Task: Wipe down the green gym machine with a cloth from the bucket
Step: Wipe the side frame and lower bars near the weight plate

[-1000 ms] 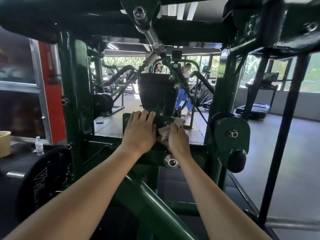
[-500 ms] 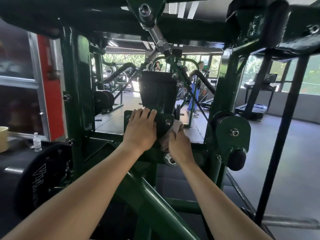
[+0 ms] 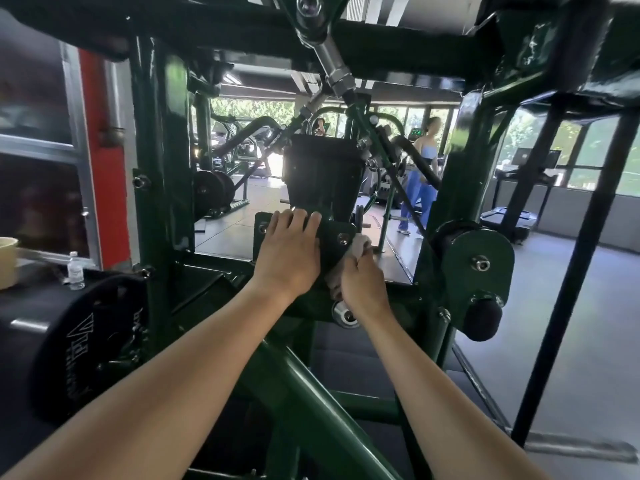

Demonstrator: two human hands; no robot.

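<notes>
Head view: right hand [image 3: 363,284] presses cloth [image 3: 358,244] against green machine [image 3: 159,168].

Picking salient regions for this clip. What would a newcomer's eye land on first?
Two bare forearms run up the middle to the green machine. There the left hand rests flat on a bolted plate, and the right hand bunches a pale cloth against the plate's right edge. After that, the eye goes to the red pillar at left and a person in blue in the background, right of centre.
</notes>
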